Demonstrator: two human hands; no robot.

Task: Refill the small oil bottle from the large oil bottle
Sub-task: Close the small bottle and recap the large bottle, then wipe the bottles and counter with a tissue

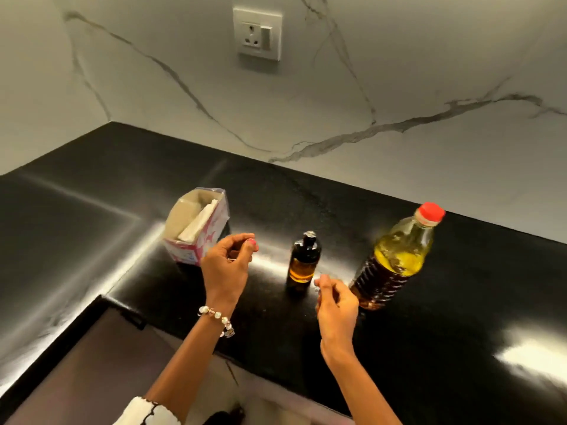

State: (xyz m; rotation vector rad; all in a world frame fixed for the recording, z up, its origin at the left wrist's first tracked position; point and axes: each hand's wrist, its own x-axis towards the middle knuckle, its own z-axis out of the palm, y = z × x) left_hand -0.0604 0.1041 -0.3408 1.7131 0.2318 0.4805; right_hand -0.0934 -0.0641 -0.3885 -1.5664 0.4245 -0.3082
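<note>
The small oil bottle [304, 259], dark glass with a black neck and a little amber oil in its base, stands upright on the black counter [429, 317]. To its right is the large oil bottle [395, 259], clear plastic with yellow oil and a red cap, also upright. My left hand [227, 266] hovers left of the small bottle, its fingers and thumb curled round a small dark thing that looks like a cap. My right hand [336, 305] hangs in front, between the two bottles, with fingers loosely curled and nothing in them. It touches neither bottle.
An open pink-and-white tissue box [196, 231] stands on the counter behind my left hand. A marble wall with a socket [257, 33] backs the counter. The counter's front edge runs below my wrists, with a drawer front [101, 363] at lower left.
</note>
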